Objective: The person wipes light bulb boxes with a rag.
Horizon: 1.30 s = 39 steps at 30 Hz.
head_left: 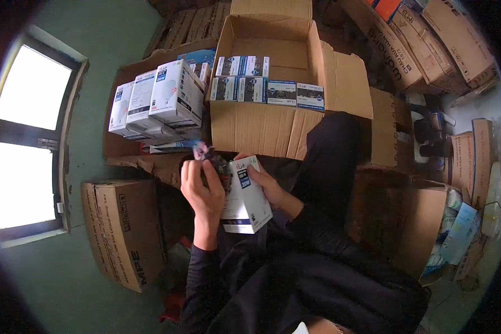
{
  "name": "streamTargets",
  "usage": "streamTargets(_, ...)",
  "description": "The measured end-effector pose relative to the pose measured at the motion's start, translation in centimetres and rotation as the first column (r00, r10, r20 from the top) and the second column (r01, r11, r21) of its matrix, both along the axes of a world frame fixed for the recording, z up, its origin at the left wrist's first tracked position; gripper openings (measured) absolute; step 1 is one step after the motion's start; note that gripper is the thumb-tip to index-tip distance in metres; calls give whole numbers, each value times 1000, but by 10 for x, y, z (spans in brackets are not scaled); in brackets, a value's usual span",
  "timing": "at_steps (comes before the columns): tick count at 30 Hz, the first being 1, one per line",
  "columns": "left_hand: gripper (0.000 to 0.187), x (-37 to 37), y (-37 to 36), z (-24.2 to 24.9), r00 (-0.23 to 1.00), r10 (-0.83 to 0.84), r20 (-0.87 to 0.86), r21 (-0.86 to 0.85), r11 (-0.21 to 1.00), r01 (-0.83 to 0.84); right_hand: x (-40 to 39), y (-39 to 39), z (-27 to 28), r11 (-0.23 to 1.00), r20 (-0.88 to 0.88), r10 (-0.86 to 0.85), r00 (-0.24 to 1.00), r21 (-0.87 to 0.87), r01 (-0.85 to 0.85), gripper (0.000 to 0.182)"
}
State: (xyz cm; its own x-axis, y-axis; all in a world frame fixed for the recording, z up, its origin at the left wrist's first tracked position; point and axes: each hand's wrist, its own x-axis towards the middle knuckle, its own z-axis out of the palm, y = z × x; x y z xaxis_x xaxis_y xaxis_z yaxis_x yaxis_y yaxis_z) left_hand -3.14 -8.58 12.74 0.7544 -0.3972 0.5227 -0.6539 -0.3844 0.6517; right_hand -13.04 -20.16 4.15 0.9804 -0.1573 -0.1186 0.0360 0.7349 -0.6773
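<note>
My right hand (271, 188) grips a white bulb box (242, 195) by its right side, holding it tilted above my lap. Printed on the box are a dark blue label and small text. Raised at the box's left is my left hand (202, 186), its fingertips pinched together around a small, crumpled pinkish and dark piece (203, 150) that I cannot make out. Beyond the hands stands an open cardboard carton (256, 131), with several small bulb boxes (281, 93) in rows inside. Left of it, larger white bulb boxes (175, 94) are stacked in another carton (122, 147).
A closed carton (125, 231) stands by the green wall (103, 47) at left, below a bright window (30, 89). To the right, an open carton (398, 222) has bags and papers (461, 234) beside it. More cartons (428, 44) are piled at the upper right.
</note>
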Motion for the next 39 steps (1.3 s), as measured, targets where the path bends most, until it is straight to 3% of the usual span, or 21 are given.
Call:
streamTargets(2,13,-9,5,-12,1000,-5,23,-24,1000,6,-7,-15,4,993,-17,27,999,-115,-29,50)
streamTargets(3,15,-11,9,-14,999,26,-35,-32,999,-27,-7,-20,8,984,-26,43,999,-171,-47,51)
streamTargets(4,16,-6,20,-35,989,48,-142,17,999,-46,-4,-21,5,983,26,-52,998,-176,55,50)
streamTargets(6,18,-5,31,-77,917,36,-397,27,999,-28,7,-37,9,975,-34,-214,976,55,216,46)
streamTargets(7,17,-13,35,-102,935,-23,-354,88,994,58,15,-52,14,940,-77,-291,954,163,300,45)
streamTargets(8,16,-24,35,-124,943,-112,-313,73,987,141,23,-69,27,915,-33,-388,921,104,389,43)
streamTargets(9,18,-38,43,-156,938,-137,-318,261,938,226,31,-88,48,875,17,-483,875,52,482,41)
streamTargets(11,20,-54,31,-139,924,-298,-240,375,849,371,43,-126,94,771,142,-622,770,-59,634,51)
streamTargets(13,22,-57,22,-138,876,-258,-408,336,849,407,69,-172,125,483,301,-806,509,-163,860,74)
streamTargets(15,24,-60,18,-141,840,-221,-496,342,839,423,98,-224,125,164,437,-827,354,-415,895,89)
streamTargets(17,25,-55,18,-150,841,-196,-504,403,808,429,127,-280,95,-242,498,-804,324,-773,587,95)
streamTargets(18,27,-54,16,-150,830,-202,-520,406,797,448,127,-272,101,-119,299,-853,427,-909,398,102)
streamTargets(19,27,-53,15,-150,829,-203,-521,409,793,451,138,-293,65,-203,311,-846,433,-939,277,103)
streamTargets(21,27,-52,14,-151,827,-196,-526,415,790,451,139,-320,7,-147,266,-696,667,-962,230,101)
streamTargets(24,29,-55,15,-150,819,-179,-545,400,803,442,144,-330,-3,106,-193,-628,754,-981,-162,86)
streamTargets(28,30,-49,11,-154,811,-172,-560,390,809,441,148,-333,-14,369,-297,-441,847,-920,-131,87)
streamTargets(31,31,-48,9,-155,803,-170,-572,410,788,459,145,-330,-13,535,-370,-135,919,-808,-247,85)
streamTargets(35,31,-48,7,-155,792,-164,-587,438,759,482,143,-317,-16,547,-408,-187,894,-799,-250,72)
streamTargets(36,31,-49,7,-154,795,-170,-583,436,760,482,143,-315,-19,447,-413,-225,883,-849,-283,73)
streamTargets(39,32,-49,8,-158,788,-179,-590,428,758,493,141,-308,-26,361,-349,-238,906,-898,-251,76)
